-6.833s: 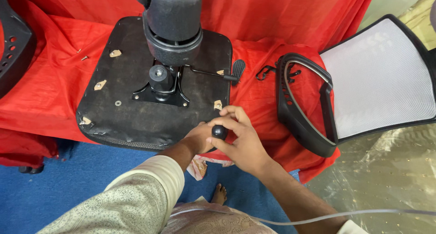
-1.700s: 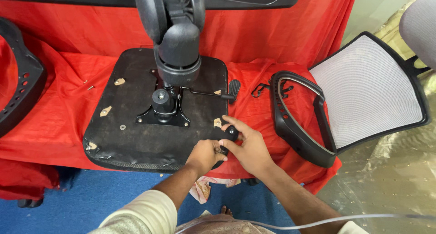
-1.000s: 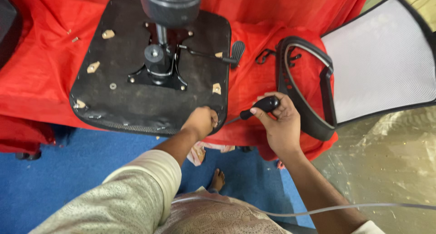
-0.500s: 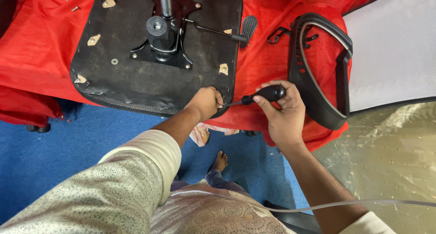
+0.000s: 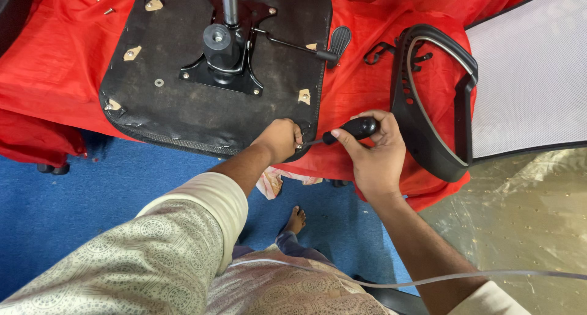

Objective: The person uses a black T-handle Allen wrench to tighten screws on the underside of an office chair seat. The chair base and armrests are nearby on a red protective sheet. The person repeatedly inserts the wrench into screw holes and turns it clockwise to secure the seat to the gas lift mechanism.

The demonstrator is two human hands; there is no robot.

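- Right now the right hand is wrapping its fingers around a black-handled screwdriver.
- Its tip is meeting the upturned seat base at the near right corner.
- The left hand is pinching there, probably a screw; a slipping tip could be jabbing those fingers.

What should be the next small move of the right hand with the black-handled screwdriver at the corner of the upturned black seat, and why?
Probably turn the black-handled screwdriver in place. The right hand grips its handle, and its metal tip meets the near corner of the upturned black seat pad, where the left hand pinches something small. What it pinches is hidden, so a slow turn seems safest.
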